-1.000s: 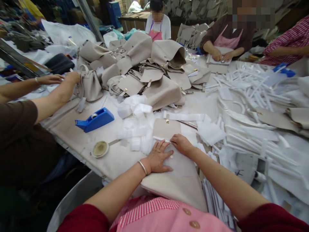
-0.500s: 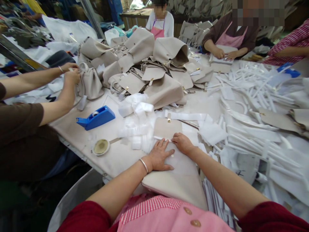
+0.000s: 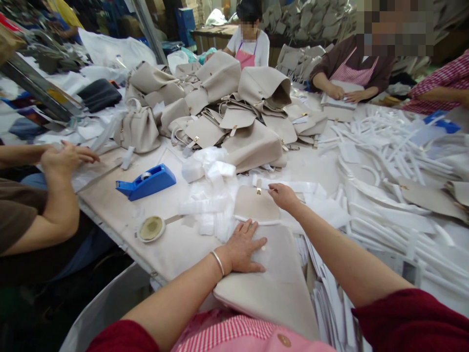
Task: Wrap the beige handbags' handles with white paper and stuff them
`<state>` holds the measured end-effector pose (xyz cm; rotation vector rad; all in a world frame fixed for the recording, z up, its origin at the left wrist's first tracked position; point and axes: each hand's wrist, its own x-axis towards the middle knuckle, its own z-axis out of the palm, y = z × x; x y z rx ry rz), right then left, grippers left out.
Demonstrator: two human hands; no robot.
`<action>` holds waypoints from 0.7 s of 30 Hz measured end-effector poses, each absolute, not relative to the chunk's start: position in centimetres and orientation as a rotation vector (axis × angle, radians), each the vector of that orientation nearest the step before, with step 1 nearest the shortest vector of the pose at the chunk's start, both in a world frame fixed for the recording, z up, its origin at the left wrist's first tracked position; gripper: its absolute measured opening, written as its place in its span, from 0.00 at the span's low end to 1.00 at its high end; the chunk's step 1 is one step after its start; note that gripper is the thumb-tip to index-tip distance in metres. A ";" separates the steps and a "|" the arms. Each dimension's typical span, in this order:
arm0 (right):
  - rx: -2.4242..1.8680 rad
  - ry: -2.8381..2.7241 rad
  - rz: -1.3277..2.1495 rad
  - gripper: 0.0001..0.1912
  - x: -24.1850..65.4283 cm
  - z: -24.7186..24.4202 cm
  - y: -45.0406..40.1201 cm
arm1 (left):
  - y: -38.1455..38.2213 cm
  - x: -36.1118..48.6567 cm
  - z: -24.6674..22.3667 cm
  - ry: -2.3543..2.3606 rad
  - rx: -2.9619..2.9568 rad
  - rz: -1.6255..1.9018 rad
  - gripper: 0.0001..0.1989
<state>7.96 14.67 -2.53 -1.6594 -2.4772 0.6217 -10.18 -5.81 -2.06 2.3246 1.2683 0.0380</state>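
A beige bag (image 3: 271, 298) lies flat in front of me, its lower end against my pink apron. Thin white sheeting covers its middle. My left hand (image 3: 245, 247) rests on the sheeting with its fingers spread. Beyond it the bag's flap (image 3: 254, 204) points away from me, with a small gold clasp (image 3: 259, 191) at its far end. A white padded strip (image 3: 256, 221) crosses between flap and body. My right hand (image 3: 284, 197) is at the flap's upper right edge, fingers closed together near the clasp; what they pinch, if anything, is too small to make out.
A blue tape dispenser (image 3: 148, 182) and a round dish (image 3: 151, 228) sit at the left. Beige bags (image 3: 252, 142) are heaped beyond. White strips (image 3: 388, 146) cover the right side. A co-worker's hands (image 3: 66, 159) are at the left edge; other people work across the table.
My right hand has moved away from me, from the white strip up to the flap's edge near the clasp. The co-worker's hands at the left have left the small bag and drawn back.
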 end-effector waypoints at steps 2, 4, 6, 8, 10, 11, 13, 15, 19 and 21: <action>-1.692 -2.508 0.639 0.21 6.2 -2.8 15.6 | -5.8 -10.2 -1.9 1.270 2.316 0.026 0.47; -1.755 -2.528 0.669 0.21 4.7 -3.2 15.9 | -5.8 -10.2 -1.7 1.272 2.311 0.022 0.47; -1.835 -2.532 0.696 0.22 3.6 -3.5 16.0 | -5.8 -10.3 -1.6 1.269 2.310 0.023 0.47; -1.913 -2.513 0.694 0.24 3.3 -3.1 16.0 | -5.8 -10.3 -1.6 1.268 2.308 0.022 0.46; -1.948 -2.497 0.676 0.26 3.6 -2.0 16.1 | -5.7 -10.3 -1.7 1.265 2.310 0.018 0.46; -1.924 -2.515 0.689 0.26 4.0 -1.2 16.0 | -5.7 -10.3 -1.7 1.262 2.313 0.020 0.46; -1.754 -2.618 0.761 0.20 4.9 0.5 15.4 | -5.7 -10.2 -1.8 1.259 2.316 0.027 0.46; -1.496 -2.727 0.824 0.15 5.7 2.0 13.9 | -5.7 -10.2 -1.9 1.255 2.312 0.030 0.45; -1.206 -2.732 0.839 0.16 7.0 3.3 8.3 | -5.8 -10.2 -2.0 1.255 2.311 0.057 0.45; -1.159 -2.652 0.936 0.17 7.6 2.9 5.1 | -5.8 -10.2 -2.1 1.260 2.329 0.097 0.44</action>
